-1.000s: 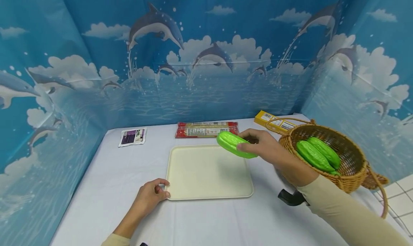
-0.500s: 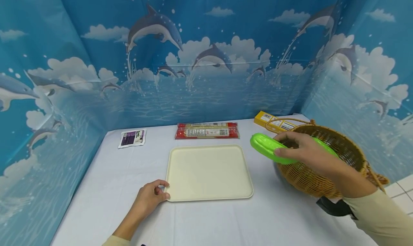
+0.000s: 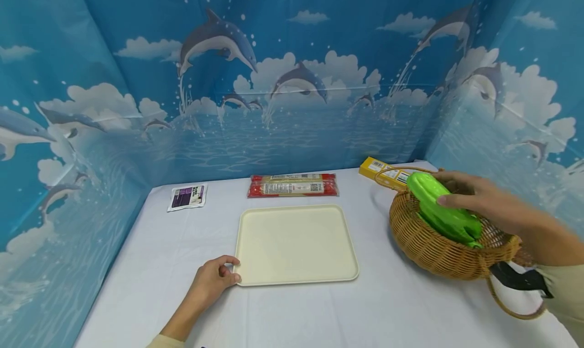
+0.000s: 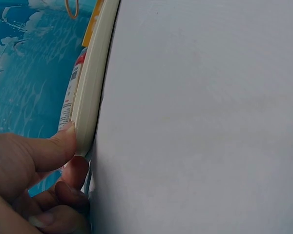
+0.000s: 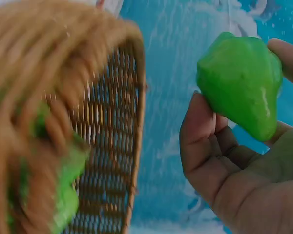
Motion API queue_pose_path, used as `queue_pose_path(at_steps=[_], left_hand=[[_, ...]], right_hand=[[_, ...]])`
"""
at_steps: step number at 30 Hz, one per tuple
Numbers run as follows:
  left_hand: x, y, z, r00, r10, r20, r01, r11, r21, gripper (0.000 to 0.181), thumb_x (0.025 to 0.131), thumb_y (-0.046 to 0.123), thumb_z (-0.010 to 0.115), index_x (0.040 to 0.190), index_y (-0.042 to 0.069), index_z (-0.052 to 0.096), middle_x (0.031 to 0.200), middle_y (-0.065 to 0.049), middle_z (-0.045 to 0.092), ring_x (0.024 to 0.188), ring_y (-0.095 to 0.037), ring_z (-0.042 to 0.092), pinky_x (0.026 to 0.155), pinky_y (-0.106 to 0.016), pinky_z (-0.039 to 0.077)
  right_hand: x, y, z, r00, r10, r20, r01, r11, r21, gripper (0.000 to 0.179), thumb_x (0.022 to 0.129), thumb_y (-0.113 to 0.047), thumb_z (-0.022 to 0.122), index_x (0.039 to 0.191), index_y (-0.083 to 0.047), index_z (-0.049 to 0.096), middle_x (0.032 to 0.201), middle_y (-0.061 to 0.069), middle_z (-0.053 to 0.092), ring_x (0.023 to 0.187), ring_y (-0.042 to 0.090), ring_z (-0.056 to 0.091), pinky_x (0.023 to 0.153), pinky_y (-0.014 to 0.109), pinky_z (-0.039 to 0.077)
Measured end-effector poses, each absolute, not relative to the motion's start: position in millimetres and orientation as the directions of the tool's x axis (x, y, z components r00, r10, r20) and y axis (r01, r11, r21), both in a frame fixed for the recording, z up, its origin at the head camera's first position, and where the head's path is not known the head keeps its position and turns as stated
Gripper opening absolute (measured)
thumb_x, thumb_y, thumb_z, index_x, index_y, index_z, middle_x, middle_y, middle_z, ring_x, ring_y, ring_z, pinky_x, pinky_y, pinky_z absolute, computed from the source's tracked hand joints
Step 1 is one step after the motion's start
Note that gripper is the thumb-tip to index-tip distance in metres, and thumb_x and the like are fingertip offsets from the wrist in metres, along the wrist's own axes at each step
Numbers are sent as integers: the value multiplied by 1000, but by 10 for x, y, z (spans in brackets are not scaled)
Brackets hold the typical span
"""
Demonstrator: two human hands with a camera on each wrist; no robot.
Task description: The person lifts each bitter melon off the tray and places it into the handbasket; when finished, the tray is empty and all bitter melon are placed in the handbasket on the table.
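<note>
My right hand (image 3: 474, 193) grips a long, bumpy, bright green vegetable (image 3: 429, 191) over the wicker basket (image 3: 429, 252) on the right. Seen end-on in the right wrist view, the same green vegetable (image 5: 239, 83) sits between thumb and fingers, apart from the basket's rim. More green vegetables (image 3: 456, 231) lie inside the basket, partly hidden by the one above. At the near left corner of a cream tray (image 3: 296, 246), my left hand (image 3: 212, 282) pinches the edge. The left wrist view has the thumb (image 4: 53, 151) against the tray's rim (image 4: 90, 92).
Behind the tray lie red-ended packets (image 3: 292, 185) in clear wrap. A purple and white sachet (image 3: 187, 196) is at the back left, and a yellow box (image 3: 385, 173) behind the basket. The basket's handle loop (image 3: 515, 312) hangs out over the near right side.
My right hand has carried the green vegetable rightward from above the tray to over the basket. The basket's front handle has swung lower. My left hand stays at the tray corner.
</note>
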State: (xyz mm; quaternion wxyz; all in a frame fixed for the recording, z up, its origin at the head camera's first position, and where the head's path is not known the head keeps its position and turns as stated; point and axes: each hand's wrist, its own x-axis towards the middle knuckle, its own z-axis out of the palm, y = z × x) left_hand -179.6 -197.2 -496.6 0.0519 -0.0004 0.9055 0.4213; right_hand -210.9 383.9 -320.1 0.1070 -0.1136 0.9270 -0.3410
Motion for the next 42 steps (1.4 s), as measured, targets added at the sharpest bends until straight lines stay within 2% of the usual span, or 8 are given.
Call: queue_pose_path(at_steps=[5,9,13,22,27,34,37,42], left_hand=[[-1796,-1965,-4964,-994,47,-100,-46,642,765,29,83,9,83,111,11,73,75,1,55,67,-15,49,57,-25,40],[-1801,-1974,-4946,-994,41,-102,-51,648,760,29,83,10,83,111,12,73,76,1,56,68,-15,50,58,-25,40],[-1807,-1981,-4947,-994,43,-100,-48,649,759,29,83,9,83,111,11,73,76,1,55,67,-15,50,58,-26,40],[-1796,-1973,-4974,-994,49,-96,-42,649,760,29,83,10,83,110,11,73,74,1,55,66,-15,49,58,-26,40],[-1792,-1977,-4980,-995,38,-96,-47,661,749,29,82,9,84,109,12,74,74,1,56,66,-15,49,58,-26,40],[-1784,-1981,-4986,-995,47,-93,-39,660,750,29,82,10,83,109,12,74,75,2,56,67,-15,49,59,-26,40],[-1784,-1981,-4982,-994,43,-96,-44,658,752,29,83,11,83,110,12,73,75,1,56,67,-15,49,58,-26,40],[-1786,-1975,-4981,-994,47,-102,-45,664,747,29,83,11,83,111,12,73,76,1,56,67,-15,49,58,-26,40]], right_hand=[[-2225,3972,-3063,-958,-239,-155,-108,809,-578,78,105,-36,56,162,-5,13,140,37,39,120,52,49,76,52,52],[-2379,4096,-2942,-960,-199,-196,-95,893,-440,83,102,-39,60,158,5,17,132,44,41,111,53,53,71,52,52],[-2519,4196,-2929,-942,-214,-260,-86,900,-428,82,101,-39,62,155,7,20,133,47,40,108,52,58,71,53,54],[-2753,4369,-3111,-815,-332,-475,-2,821,-571,78,103,-31,58,155,9,17,148,48,24,101,40,62,79,49,56],[-2815,4438,-3209,-792,-317,-521,16,843,-537,81,102,-32,60,152,15,16,147,50,22,113,43,59,84,49,57],[-2868,4439,-3277,-799,-275,-535,24,874,-486,76,99,-19,58,150,20,17,144,51,25,81,23,56,69,42,50],[-2889,4447,-3315,-807,-283,-519,-26,895,-446,77,99,-20,60,148,23,19,146,53,20,107,40,59,80,45,52],[-2898,4499,-3392,-780,-286,-557,15,881,-474,80,102,-22,56,149,24,10,147,53,14,132,63,37,91,54,53]])
